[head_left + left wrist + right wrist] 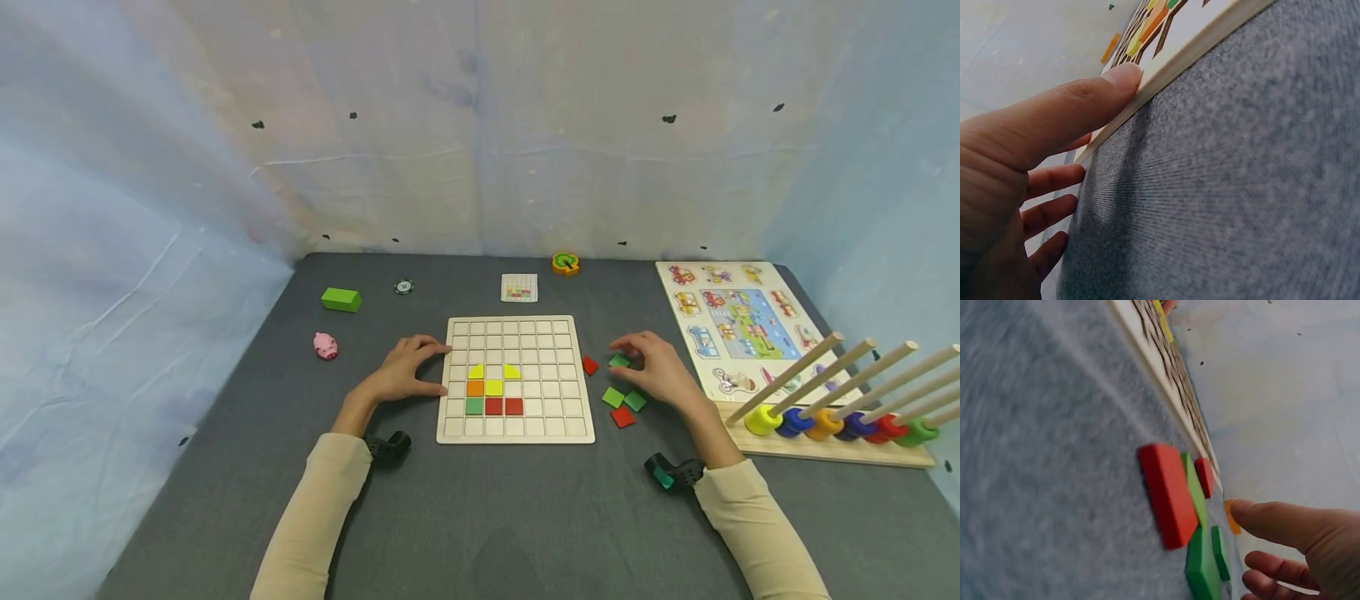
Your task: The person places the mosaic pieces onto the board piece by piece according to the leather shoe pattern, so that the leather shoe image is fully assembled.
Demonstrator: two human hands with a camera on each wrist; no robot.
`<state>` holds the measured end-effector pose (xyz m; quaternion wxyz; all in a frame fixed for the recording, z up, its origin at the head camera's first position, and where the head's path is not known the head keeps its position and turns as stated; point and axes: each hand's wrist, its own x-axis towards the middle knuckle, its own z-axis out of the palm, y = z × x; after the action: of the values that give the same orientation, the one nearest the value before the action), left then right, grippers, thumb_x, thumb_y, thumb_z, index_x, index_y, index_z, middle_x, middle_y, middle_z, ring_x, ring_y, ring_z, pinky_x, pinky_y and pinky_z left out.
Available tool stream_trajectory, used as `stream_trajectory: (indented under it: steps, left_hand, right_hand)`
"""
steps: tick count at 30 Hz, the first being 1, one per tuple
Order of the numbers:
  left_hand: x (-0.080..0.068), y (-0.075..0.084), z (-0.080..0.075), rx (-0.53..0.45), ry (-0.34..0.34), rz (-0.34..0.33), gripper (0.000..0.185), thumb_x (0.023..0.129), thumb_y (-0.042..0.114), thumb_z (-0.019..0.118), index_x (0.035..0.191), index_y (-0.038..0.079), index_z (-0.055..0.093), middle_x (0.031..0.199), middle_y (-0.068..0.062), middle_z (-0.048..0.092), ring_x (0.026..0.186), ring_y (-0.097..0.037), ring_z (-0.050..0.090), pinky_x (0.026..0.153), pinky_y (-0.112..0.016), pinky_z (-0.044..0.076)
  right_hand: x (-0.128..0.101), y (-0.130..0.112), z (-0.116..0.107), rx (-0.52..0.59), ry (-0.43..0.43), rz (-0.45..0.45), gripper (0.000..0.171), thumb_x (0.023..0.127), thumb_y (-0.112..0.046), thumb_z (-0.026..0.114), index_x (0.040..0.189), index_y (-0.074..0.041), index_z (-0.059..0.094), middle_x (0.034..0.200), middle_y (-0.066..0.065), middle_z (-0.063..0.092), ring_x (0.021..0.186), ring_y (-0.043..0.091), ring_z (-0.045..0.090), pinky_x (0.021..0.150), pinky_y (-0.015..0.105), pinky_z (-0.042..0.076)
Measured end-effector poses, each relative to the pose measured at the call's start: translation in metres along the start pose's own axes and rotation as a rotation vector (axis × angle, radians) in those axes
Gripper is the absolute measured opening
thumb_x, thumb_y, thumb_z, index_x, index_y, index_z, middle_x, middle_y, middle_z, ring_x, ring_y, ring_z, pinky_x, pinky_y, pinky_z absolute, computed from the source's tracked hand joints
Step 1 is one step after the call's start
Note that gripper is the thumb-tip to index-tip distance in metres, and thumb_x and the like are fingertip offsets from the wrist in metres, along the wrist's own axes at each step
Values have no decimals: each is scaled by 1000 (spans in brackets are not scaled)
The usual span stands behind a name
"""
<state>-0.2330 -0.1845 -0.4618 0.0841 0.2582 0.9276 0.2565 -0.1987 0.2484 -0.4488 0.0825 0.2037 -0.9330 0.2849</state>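
A wooden grid board (551, 425) lies on the dark table and carries yellow, orange, green and red tiles in its lower left cells. At its left edge is my left hand (401, 372), thumb and index finger spread; in the left wrist view the thumb (1124, 76) rests against the rim. My right hand (656, 367) hovers right of the board, thumb and fingers apart around a green tile (618, 361), with nothing gripped. Below that hand lie a light green tile (612, 397), a darker green tile (635, 402) and a red tile (622, 417). Another red tile (590, 365) sits beside the board.
Behind the board lies a pattern card (519, 287), with an orange-and-green toy (566, 264) nearby. A green block (341, 300), a pink pig (326, 346) and a round chip (404, 287) sit left. A picture puzzle (701, 367) and pegged ring stand (832, 446) occupy the right.
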Motion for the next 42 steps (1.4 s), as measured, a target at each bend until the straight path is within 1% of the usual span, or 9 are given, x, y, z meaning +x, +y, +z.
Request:
stream_trajectory:
  steps: [6, 15, 22, 27, 33, 36, 42]
  left_hand:
    - [0, -1, 0, -8, 2, 2, 73, 75, 43, 76, 137, 19, 48, 135, -11, 40, 122, -32, 31, 100, -56, 26]
    - [1, -1, 0, -8, 5, 3, 72, 75, 43, 76, 137, 20, 48, 135, -10, 40, 123, -32, 31, 100, -56, 26]
    - [0, -1, 0, -10, 4, -1, 73, 75, 43, 76, 137, 20, 48, 135, -9, 40, 123, -31, 32, 100, -56, 26]
    - [0, -1, 0, -10, -3, -5, 73, 75, 43, 76, 138, 20, 48, 135, -10, 39, 123, -32, 31, 100, -56, 25]
    - [-1, -1, 0, -11, -7, -6, 73, 75, 43, 76, 138, 20, 47, 136, -10, 39, 123, -32, 31, 100, -56, 25]
    - [-1, -1, 0, -13, -9, -9, 73, 75, 43, 76, 138, 20, 47, 136, -10, 39, 123, -32, 31, 100, -57, 25]
    - [0, -1, 0, -9, -10, -10, 73, 75, 44, 75, 138, 21, 47, 136, -9, 38, 124, -32, 30, 101, -57, 25]
  right_hand:
    - [-2, 8, 2, 0, -22, 58, 38, 78, -15, 75, 111, 1, 63, 95, 16, 58, 83, 26, 52, 72, 41, 40]
    - [-1, 12, 6, -13, -29, 72, 33, 80, -15, 74, 107, 1, 65, 88, 13, 59, 77, 22, 52, 68, 38, 40]
    - [1, 12, 6, -25, -54, 87, 27, 82, -10, 71, 105, 3, 66, 90, 15, 60, 78, 23, 55, 69, 39, 42]
    - [0, 11, 5, -27, -63, 72, 25, 83, -9, 70, 104, 3, 67, 92, 16, 60, 79, 24, 56, 69, 39, 43]
    - [0, 6, 8, -8, -47, 43, 25, 83, -10, 70, 105, 1, 67, 93, 15, 60, 79, 23, 56, 68, 37, 43]
    - [3, -3, 10, 21, -45, 13, 26, 84, -11, 70, 107, -1, 67, 92, 13, 59, 78, 22, 55, 67, 35, 43]
    - [9, -30, 22, 94, -66, -67, 27, 83, -12, 71, 109, -3, 67, 92, 8, 59, 77, 19, 54, 66, 32, 44]
